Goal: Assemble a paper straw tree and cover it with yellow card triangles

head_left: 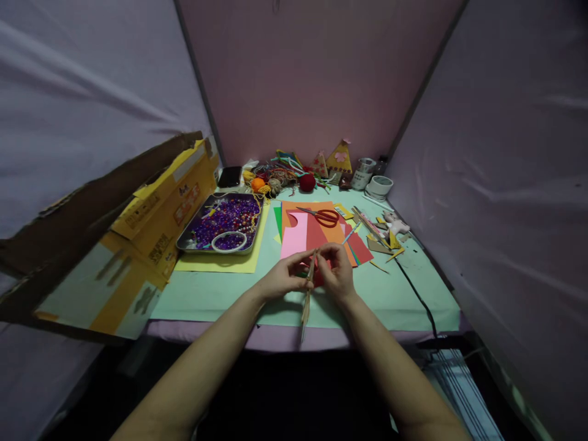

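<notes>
A thin tan piece [305, 306] is held nearly edge-on at the near side of the coloured paper stack [294, 240], its upper part gripped by the fingers of the left hand [290, 273] and pinched by the right hand [337, 271]. Red-handled scissors [316, 212] are laid on the stack. To the stack's left, a metal tray [202, 251] is filled with purple beads [229, 214], and a cardboard box [172, 214] is seen farther left. Behind the stack, a red yarn ball [307, 182] is set; to the stack's right, cut scraps [379, 245] are scattered across the desk [220, 294].
</notes>
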Available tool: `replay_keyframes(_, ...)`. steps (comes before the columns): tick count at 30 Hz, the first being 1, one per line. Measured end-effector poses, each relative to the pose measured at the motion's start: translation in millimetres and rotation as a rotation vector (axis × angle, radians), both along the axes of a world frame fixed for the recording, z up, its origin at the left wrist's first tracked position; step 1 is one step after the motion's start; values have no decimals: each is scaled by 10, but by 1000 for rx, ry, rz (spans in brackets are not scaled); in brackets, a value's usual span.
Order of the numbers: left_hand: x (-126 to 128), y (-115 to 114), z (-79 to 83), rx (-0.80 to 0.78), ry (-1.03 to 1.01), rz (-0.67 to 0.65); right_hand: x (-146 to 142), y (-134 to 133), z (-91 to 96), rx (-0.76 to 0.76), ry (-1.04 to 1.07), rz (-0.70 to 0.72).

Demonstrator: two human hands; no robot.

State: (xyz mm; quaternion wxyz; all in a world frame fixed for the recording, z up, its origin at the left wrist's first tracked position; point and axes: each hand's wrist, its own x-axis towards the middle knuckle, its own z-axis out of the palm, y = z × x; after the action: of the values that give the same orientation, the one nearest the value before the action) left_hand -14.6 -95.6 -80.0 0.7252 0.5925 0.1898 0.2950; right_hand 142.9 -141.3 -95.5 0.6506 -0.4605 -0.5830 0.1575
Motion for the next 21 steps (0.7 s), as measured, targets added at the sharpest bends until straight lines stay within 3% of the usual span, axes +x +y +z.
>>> replay_keyframes(6, -5, 0, 21, -17, 16, 112, -4, -88, 79, 26, -37, 18)
replay_keyframes(11, -7, 15, 27, -56, 6, 207, 234, -181, 195, 32, -42, -105)
replay_keyframes(16, -14, 24, 53, -150, -148, 224, 1013, 89, 515, -48, -107, -516)
replay_keyframes(21, -54, 21, 146, -300, -207, 179, 1881, 591, 681, -88, -61, -706)
